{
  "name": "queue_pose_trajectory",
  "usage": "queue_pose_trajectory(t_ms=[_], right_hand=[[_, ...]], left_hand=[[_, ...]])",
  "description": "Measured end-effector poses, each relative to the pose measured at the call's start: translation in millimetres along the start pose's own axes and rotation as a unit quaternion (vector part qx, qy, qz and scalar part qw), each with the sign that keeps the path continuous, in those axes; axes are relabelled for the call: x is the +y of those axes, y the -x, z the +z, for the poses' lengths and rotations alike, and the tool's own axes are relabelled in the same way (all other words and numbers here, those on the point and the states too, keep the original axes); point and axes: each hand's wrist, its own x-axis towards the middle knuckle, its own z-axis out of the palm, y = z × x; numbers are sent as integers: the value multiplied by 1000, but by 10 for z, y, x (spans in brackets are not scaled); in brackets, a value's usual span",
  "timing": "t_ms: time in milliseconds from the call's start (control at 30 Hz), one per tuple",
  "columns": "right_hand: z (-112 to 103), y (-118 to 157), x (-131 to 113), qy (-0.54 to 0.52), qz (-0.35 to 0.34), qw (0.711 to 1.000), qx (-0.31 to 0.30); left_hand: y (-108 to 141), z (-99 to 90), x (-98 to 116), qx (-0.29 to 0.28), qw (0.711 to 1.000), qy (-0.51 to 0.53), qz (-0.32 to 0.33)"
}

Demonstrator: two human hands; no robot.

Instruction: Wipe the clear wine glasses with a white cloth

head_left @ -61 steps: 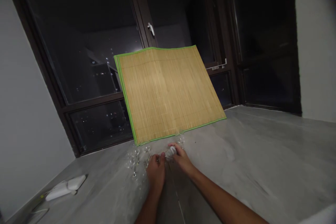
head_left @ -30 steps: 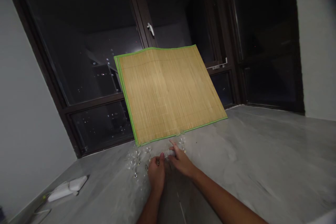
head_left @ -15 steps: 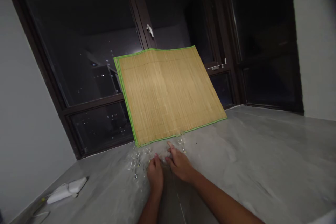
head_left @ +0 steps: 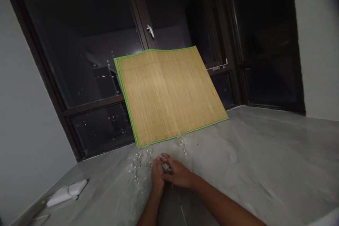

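Both hands meet on the grey surface (head_left: pixel 251 155): left hand (head_left: pixel 157 176) and right hand (head_left: pixel 178 175) curl their fingers (head_left: pixel 166 157) around a small glass (head_left: pixel 166 167) between them.

bare hands (head_left: pixel 169 176), sleeveless forearms

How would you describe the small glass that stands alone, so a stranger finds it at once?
Find the bamboo mat leaning on the dark window. Just below its green bottom edge, a tiny clear glass stands on the grey counter. Unlike the other glasses clustered leftward, it stands apart, beyond the right hand.
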Motion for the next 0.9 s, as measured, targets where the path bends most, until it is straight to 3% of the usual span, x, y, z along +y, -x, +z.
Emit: queue_pose_trajectory(t_ms=[133,333,567,767,900], right_hand=[[-37,-9,-15,-14,61,998,-28],[-110,-50,-79,30,35,999,25],[-47,-108,-36,-76,-9,995,71],[27,-99,-120,-164,58,978,115],[58,-79,-153,-217,83,966,114]], left_hand=[[2,-3,43,-43,999,24,-11],[55,-21,228,-74,995,68,-29],[47,-86,333,-46,995,86,-28],[-10,-108,268,-60,991,114,-42],[-13,-108,303,-55,984,155,-62]])
